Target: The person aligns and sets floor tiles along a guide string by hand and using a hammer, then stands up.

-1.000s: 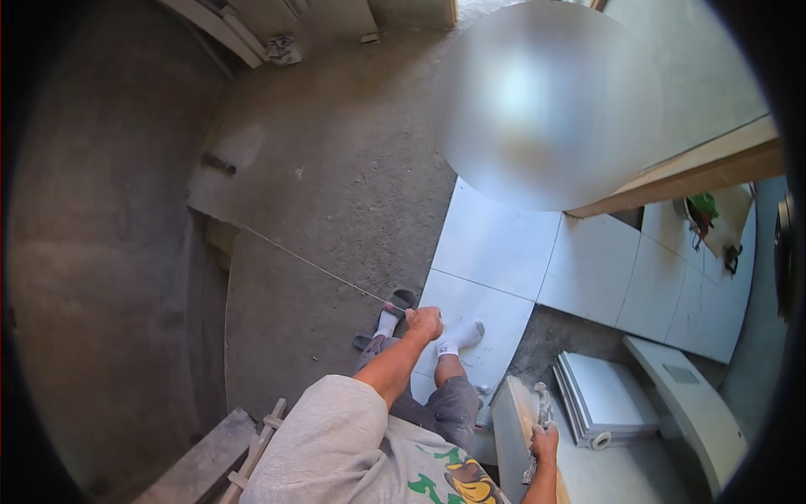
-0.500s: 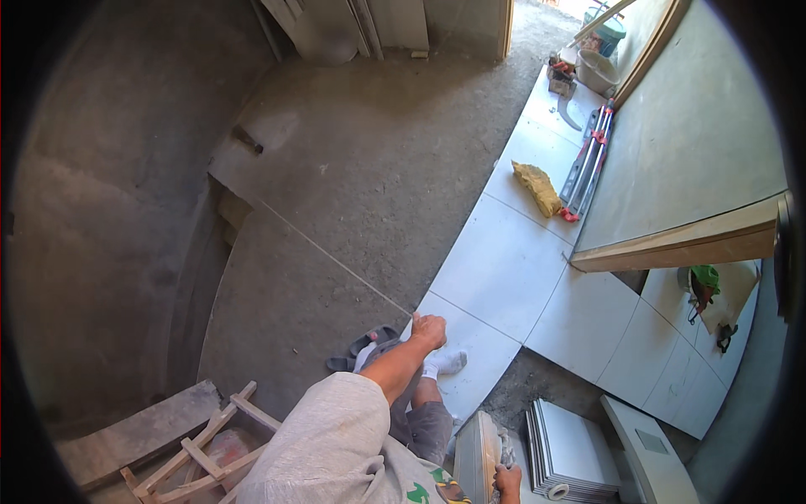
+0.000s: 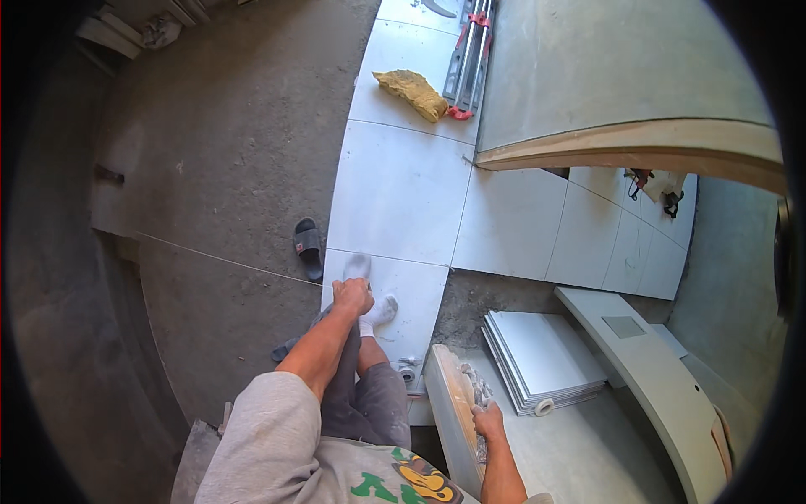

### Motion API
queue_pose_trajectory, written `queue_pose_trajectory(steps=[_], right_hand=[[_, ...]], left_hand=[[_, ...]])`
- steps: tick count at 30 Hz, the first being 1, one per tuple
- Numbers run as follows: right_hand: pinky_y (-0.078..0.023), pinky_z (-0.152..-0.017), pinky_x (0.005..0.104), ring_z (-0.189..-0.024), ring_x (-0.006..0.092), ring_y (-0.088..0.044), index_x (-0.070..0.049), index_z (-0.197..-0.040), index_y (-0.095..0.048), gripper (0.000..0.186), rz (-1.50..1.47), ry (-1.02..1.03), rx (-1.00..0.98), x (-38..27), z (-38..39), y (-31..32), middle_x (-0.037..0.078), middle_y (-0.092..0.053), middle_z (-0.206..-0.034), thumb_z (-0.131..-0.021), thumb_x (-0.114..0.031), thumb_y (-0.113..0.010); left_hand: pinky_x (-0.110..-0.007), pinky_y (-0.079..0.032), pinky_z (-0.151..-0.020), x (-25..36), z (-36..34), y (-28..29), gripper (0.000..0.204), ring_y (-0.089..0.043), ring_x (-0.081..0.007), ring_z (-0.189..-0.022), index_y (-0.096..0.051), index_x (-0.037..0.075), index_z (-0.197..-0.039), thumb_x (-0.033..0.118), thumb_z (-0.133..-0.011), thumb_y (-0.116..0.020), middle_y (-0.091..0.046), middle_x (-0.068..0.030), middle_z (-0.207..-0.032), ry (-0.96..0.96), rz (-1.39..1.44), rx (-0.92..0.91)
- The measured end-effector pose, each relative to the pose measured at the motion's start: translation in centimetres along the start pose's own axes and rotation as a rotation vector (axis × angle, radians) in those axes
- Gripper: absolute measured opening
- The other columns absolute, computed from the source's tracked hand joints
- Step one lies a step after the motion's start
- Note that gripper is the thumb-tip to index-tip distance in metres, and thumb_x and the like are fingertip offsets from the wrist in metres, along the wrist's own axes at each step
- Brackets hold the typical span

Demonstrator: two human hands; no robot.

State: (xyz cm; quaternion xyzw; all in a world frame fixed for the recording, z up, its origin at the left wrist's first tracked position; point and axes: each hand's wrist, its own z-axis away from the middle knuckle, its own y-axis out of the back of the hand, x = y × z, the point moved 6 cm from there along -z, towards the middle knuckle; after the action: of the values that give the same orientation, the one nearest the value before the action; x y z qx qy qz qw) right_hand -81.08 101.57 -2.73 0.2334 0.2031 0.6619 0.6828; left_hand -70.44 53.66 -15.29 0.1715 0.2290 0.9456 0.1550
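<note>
My left hand [image 3: 353,296] is closed in a fist on a thin pale string [image 3: 231,264]. Taut, the string runs leftward from my fist across the bare floor toward a step. Beneath that hand, my socked feet stand on a large white floor tile [image 3: 395,323]. At the lower right, my right hand [image 3: 487,418] is closed at some crumpled clear plastic [image 3: 475,385] on top of an upright pale panel [image 3: 449,395]. Whether its fingers grip the plastic or something under it cannot be made out.
A dark slipper [image 3: 308,249] lies beside the tiles. Beyond are a yellow torn lump [image 3: 413,94] and a tile cutter [image 3: 470,59]. White tiles are stacked [image 3: 546,357] at the right, with a roll of tape [image 3: 544,407] and a long grey board [image 3: 646,361].
The view has swung right and lower. One foot has come out of its slipper onto the tile. My left hand still holds the string, and my right hand now shows more fully.
</note>
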Motion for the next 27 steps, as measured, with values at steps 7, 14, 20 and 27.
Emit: queue_pose_trajectory(steps=[7,14,20,27], right_hand=[[-0.045,-0.089,0.0412,-0.102,0.0402,-0.059,0.003,-0.11,-0.056,0.046,0.185,-0.087,-0.048,-10.7,-2.8,1.5,0.029,-0.061,-0.105,-0.079,-0.031,-0.061],[-0.044,-0.089,0.0467,-0.103,0.0421,-0.057,0.001,-0.112,-0.051,0.047,0.178,-0.107,-0.116,-11.9,-12.9,-2.0,0.029,-0.06,-0.107,-0.083,-0.035,-0.06],[-0.044,-0.086,0.0499,-0.1,0.0442,-0.057,-0.002,-0.109,-0.048,0.041,0.117,-0.048,-0.007,-9.2,-26.9,-7.7,0.03,-0.061,-0.101,-0.084,-0.032,-0.058],[-0.046,-0.074,0.0534,-0.084,0.0454,-0.061,-0.004,-0.11,-0.044,0.037,-0.008,0.121,0.269,-3.4,-39.6,-14.8,0.028,-0.063,-0.088,-0.086,-0.029,-0.057]], left_hand=[[-0.043,-0.043,-0.081,2.2,-9.3,-1.0,0.024,-0.066,-0.0292,-0.088,-0.07,0.011,-0.091,0.016,-0.076,-0.052,-0.069,-0.0153,-0.091,-0.257,-0.262,-0.137],[-0.044,-0.047,-0.073,4.2,-16.3,-2.9,0.018,-0.066,-0.0321,-0.078,-0.071,0.012,-0.079,0.016,-0.075,-0.053,-0.068,-0.0153,-0.08,-0.371,-0.237,0.009],[-0.044,-0.048,-0.078,5.6,-22.4,-10.2,0.022,-0.065,-0.0343,-0.083,-0.071,0.009,-0.087,0.017,-0.077,-0.053,-0.068,-0.0174,-0.087,-0.329,-0.09,-0.088],[-0.039,-0.05,-0.07,11.6,-31.4,-20.8,0.022,-0.064,-0.0301,-0.076,-0.069,0.006,-0.086,0.021,-0.077,-0.057,-0.068,-0.0147,-0.08,-0.526,-0.04,-0.187]])
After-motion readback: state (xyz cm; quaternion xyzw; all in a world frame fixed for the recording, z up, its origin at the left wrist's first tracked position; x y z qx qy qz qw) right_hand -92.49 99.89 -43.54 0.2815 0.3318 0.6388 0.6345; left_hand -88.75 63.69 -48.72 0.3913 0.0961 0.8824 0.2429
